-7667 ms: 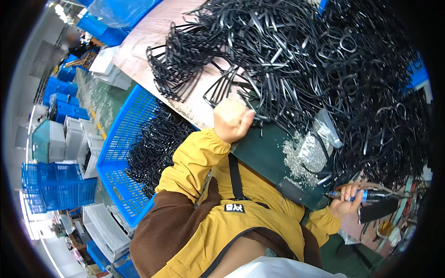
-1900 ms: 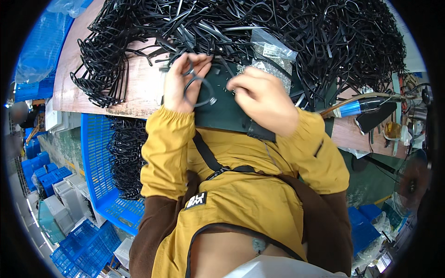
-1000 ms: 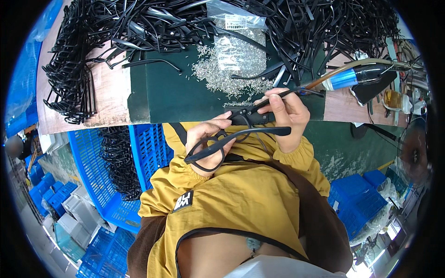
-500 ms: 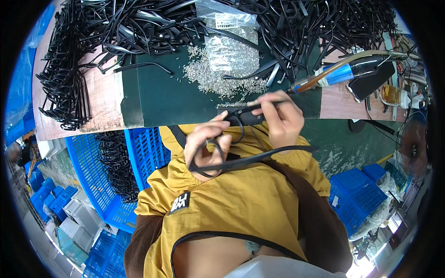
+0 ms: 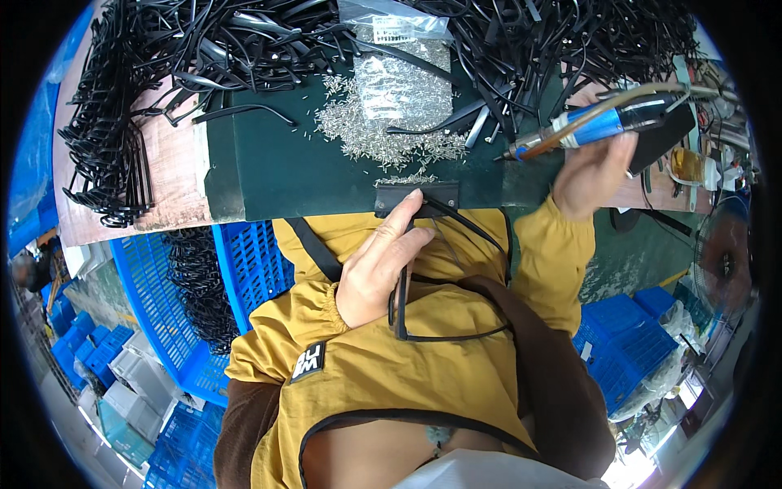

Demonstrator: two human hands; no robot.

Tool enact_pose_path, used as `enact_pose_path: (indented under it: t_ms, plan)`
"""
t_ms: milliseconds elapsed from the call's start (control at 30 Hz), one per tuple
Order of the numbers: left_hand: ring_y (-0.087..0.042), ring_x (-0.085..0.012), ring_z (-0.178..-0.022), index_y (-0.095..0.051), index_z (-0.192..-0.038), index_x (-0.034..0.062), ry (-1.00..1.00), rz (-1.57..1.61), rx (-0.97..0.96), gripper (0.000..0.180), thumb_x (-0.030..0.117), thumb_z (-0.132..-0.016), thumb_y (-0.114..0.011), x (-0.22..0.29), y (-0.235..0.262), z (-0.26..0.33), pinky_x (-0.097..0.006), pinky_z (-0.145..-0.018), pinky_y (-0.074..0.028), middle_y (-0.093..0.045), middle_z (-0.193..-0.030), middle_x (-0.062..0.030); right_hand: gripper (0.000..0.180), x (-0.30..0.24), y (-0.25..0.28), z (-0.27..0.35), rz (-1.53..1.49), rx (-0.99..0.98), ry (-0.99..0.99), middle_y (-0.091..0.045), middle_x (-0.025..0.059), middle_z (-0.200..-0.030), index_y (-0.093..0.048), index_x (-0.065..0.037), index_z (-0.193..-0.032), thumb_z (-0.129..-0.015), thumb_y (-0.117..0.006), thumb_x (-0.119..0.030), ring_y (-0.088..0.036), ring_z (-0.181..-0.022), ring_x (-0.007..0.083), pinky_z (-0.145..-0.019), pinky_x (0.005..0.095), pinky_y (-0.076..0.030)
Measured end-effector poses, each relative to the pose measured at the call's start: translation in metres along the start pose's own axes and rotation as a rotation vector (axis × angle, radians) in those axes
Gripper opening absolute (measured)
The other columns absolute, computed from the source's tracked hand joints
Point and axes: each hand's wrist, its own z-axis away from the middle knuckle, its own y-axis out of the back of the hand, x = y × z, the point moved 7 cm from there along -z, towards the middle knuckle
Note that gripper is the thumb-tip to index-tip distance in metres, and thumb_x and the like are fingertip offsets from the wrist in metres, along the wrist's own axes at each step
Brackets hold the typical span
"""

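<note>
Left hand: the left hand [image 5: 381,265] lies palm-down with its fingers extended and close together; the fingertips press on the black frame piece [image 5: 417,198] at the near edge of the counter. The fingers are not curled around anything that can be seen.
Right hand: the right hand [image 5: 593,173] is closed around the body of the blue powered screwdriver [image 5: 597,128], gripping it from below.
Screwdriver: the tool lies nearly horizontal above the green mat [image 5: 301,167], with its tip pointing to the person's left. The tip sits near the scattered screws [image 5: 383,143] and is apart from the frame piece.
Frame piece: a flat, rectangular black part rests on the near edge of the mat, directly in front of the person's chest. Thin black arms [image 5: 452,277] run from it down over the yellow jacket and form an open loop beside the left wrist.
Screws: small silver screws are spread loose over the middle of the mat. A clear plastic bag [image 5: 399,61] with more of them lies just behind.
Counter: the wooden counter [image 5: 175,175] carries the mat. A large pile of black frame parts [image 5: 244,41] covers its far side and left end.
Surroundings: a blue plastic crate [image 5: 175,285] stands below the counter on the person's left, with black parts inside.
</note>
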Motion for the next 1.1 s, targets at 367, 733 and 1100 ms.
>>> enact_pose_path:
  t_ms: [367,733,1100]
  plan:
    - [-0.069,-0.0368,-0.106,-0.066,-0.112,-0.0033,-0.091,0.003,0.020,0.038,-0.014,-0.075,-0.065,0.002,-0.004,-0.006,-0.036,-0.083,-0.057,-0.053,-0.140,-0.0308,0.067,0.017,-0.085,0.030,-0.732,-0.581,-0.462,-0.051,0.0025,-0.077,-0.054,-0.002,-0.116,-0.093,-0.059,-0.065,-0.047,-0.057,0.0101,-0.047,0.0241,-0.038]
    - [-0.068,-0.0381,-0.108,-0.066,-0.112,-0.0023,-0.021,0.028,-0.025,0.037,-0.013,-0.076,-0.065,-0.002,-0.007,-0.003,-0.037,-0.084,-0.057,-0.052,-0.141,-0.0308,0.052,0.013,-0.075,0.035,-0.545,-0.372,-0.448,-0.046,-0.0017,-0.077,-0.048,-0.011,-0.113,-0.094,-0.063,-0.057,-0.044,-0.059,0.0084,-0.045,0.0205,-0.036]
    - [-0.066,-0.0409,-0.112,-0.066,-0.113,-0.0018,-0.054,0.035,0.005,0.034,-0.009,-0.080,-0.067,-0.003,-0.009,-0.001,-0.037,-0.087,-0.058,-0.052,-0.141,-0.0325,0.035,-0.002,-0.113,0.073,-0.563,-0.699,-0.501,-0.044,0.0007,-0.072,-0.047,-0.006,-0.116,-0.097,-0.068,-0.028,-0.043,-0.053,0.0092,-0.044,0.0225,-0.038]
